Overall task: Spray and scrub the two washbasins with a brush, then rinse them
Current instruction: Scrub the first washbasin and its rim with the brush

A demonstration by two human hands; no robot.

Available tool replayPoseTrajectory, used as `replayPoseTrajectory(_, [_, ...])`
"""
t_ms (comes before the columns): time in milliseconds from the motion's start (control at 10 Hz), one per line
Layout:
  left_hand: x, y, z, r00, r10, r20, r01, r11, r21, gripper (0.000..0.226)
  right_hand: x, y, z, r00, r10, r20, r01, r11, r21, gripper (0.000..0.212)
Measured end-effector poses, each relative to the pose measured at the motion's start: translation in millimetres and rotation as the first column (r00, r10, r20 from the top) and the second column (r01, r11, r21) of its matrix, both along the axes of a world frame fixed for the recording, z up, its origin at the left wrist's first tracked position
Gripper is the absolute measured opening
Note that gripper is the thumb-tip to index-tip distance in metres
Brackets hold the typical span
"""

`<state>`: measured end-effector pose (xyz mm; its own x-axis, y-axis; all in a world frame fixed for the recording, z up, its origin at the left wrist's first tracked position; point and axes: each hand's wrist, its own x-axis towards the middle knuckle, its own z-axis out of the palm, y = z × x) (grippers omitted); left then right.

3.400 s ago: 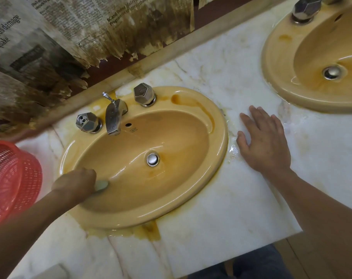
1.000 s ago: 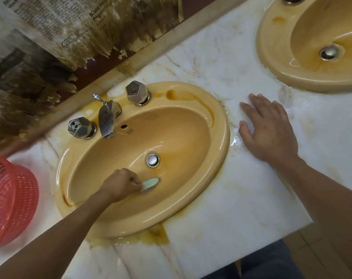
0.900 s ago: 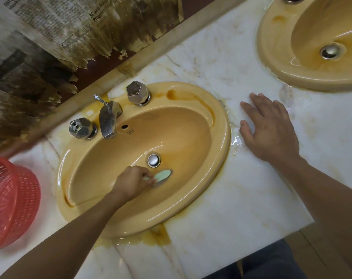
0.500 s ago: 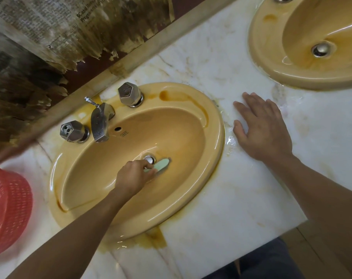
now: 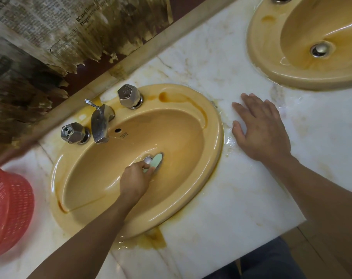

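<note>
At the drain [image 5: 147,159], left hand [image 5: 133,181] hides brush [image 5: 157,161] handle.

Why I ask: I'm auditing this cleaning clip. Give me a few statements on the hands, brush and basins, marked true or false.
1. The left hand holds the green brush inside the near basin, beside its drain. True.
2. The right hand grips a tap handle. False: it rests flat on the marble counter between the basins.
3. A red basket stands left of the near basin. True.
4. The brush is in the other basin. False: the far basin shows no brush.
</note>
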<state>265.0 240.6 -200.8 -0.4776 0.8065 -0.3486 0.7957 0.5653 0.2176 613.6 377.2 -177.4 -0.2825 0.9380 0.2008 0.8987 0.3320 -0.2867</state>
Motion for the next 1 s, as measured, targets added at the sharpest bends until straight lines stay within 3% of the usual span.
replayPoseTrajectory(200, [25, -6, 11, 0.980, -0.172, 0.104, 0.179, 0.982, -0.066, 0.019, 0, -1, -1, 1.000, 0.004, 0.001, -0.004, 1.000, 0.011, 0.054])
replayPoseTrajectory(300, [20, 16, 13, 0.990, -0.098, 0.099, 0.106, 0.991, -0.080, 0.016, -1, -1, 0, 1.000, 0.008, -0.003, -0.008, 1.000, 0.018, 0.054])
replayPoseTrajectory(400, [45, 36, 15, 0.923, 0.097, 0.372, -0.114, 0.993, 0.026, 0.015, 0, -1, 0, 1.000, 0.003, -0.003, -0.003, 1.000, 0.025, 0.054])
replayPoseTrajectory(500, [80, 38, 33, 0.770, 0.167, 0.616, -0.207, 0.978, -0.007, 0.020, 0, -2, -2, 1.000, 0.004, -0.004, -0.004, 0.999, 0.043, 0.053])
replayPoseTrajectory(600, [73, 20, 50, 0.692, 0.166, 0.703, -0.117, 0.986, -0.119, 0.024, -1, -2, -2, 1.000, 0.004, -0.009, -0.004, 0.999, 0.047, 0.052])
replayPoseTrajectory(700, [25, -7, 60, 0.773, 0.125, 0.622, 0.054, 0.964, -0.261, 0.022, -1, -2, -2, 1.000, 0.005, -0.010, -0.005, 0.999, 0.043, 0.053])
replayPoseTrajectory(800, [-43, -33, 76, 0.913, -0.040, 0.406, 0.207, 0.903, -0.377, 0.026, 0, -1, -2, 1.000, 0.009, 0.000, -0.009, 0.999, 0.041, 0.053])
replayPoseTrajectory(900, [-103, -50, 100, 0.972, -0.221, 0.078, 0.227, 0.806, -0.546, 0.025, 0, -1, -3, 1.000, 0.013, 0.002, -0.013, 0.999, 0.038, 0.054])
replayPoseTrajectory(1000, [-130, -48, 126, 0.927, -0.348, -0.137, 0.181, 0.737, -0.651, 0.020, 1, -1, -3, 1.000, 0.015, -0.005, -0.014, 0.999, 0.039, 0.054])
